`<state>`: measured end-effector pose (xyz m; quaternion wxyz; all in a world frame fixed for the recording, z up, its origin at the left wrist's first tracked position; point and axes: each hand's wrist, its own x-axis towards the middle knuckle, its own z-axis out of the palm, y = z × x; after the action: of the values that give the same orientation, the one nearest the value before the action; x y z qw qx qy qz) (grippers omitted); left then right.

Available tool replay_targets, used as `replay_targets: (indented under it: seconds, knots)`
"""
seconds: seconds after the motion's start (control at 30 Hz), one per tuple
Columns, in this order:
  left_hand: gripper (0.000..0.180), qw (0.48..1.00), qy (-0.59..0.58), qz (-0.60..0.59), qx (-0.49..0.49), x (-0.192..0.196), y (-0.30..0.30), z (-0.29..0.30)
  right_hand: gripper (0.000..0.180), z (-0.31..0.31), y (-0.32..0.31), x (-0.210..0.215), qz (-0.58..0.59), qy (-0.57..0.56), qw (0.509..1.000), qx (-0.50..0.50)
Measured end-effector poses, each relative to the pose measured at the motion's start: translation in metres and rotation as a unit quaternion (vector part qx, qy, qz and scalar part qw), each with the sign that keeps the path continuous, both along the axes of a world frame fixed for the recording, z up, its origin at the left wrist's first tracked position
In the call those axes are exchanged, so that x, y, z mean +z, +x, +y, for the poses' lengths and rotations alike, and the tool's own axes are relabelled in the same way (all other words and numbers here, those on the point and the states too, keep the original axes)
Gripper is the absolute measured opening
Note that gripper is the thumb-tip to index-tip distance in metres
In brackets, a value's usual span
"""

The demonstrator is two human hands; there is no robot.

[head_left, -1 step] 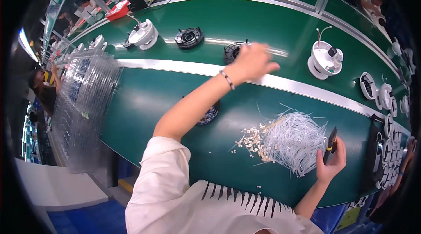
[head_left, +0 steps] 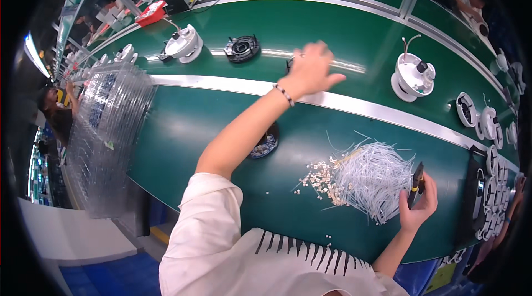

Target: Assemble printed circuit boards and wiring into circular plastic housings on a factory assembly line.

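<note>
Above the far green belt, my left hand (head_left: 312, 71) is stretched out, palm down, with its thumb apart. A black round part (head_left: 288, 67) lies beneath it, mostly covered; whether the fingers touch it is hidden. My right hand (head_left: 419, 207), at the right of the near table, grips cutting pliers (head_left: 418, 178) with black and yellow handles, jaws upward. Beside the pliers lies a heap of thin white plastic strips (head_left: 377, 179), with small cream-coloured pieces (head_left: 321, 180) at its left edge. Partly behind my left forearm sits a dark round part with electronics (head_left: 266, 147).
A stack of clear plastic trays (head_left: 105, 141) stands at the left. On the belt are another black round part (head_left: 242, 49) and white domed housings (head_left: 414, 77), (head_left: 185, 44). A metal rail (head_left: 388, 108) divides belt from table. More white housings (head_left: 490, 196) crowd the right.
My left hand has shifted slightly left and away from me, covering more of the black round part beneath it. My right hand stays in place with the cutting pliers.
</note>
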<state>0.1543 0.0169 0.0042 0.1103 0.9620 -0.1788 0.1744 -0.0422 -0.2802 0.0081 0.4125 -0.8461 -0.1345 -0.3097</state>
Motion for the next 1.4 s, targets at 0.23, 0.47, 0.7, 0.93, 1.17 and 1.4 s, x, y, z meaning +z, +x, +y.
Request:
replay_targets:
  seconds: [0.23,0.47,0.7,0.93,1.17,1.4]
  knots:
    - [0.027,0.970,-0.080,0.122,0.196,-0.022,0.013,0.071,0.049,0.003,-0.005,-0.014,0.026,-0.011,0.999,0.016]
    - [0.037,0.978,-0.165,-0.007,0.126,-0.029,0.004,0.069,0.038,0.011,-0.015,0.003,-0.037,-0.138,0.989,-0.026]
    - [0.053,0.954,-0.214,0.173,0.116,-0.015,-0.085,0.219,0.033,0.014,-0.010,0.007,-0.066,-0.175,0.982,0.002]
    - [0.056,0.969,0.032,0.222,0.105,-0.005,-0.100,0.227,0.028,0.014,-0.006,0.010,-0.065,-0.215,0.974,-0.004]
    - [0.065,0.998,0.034,0.037,0.040,-0.017,0.008,0.121,0.028,0.015,-0.007,0.007,-0.046,-0.247,0.968,-0.024]
    - [0.042,0.972,0.134,0.148,0.122,-0.030,0.054,0.087,0.045,-0.028,-0.006,-0.028,0.010,-0.191,0.981,-0.018]
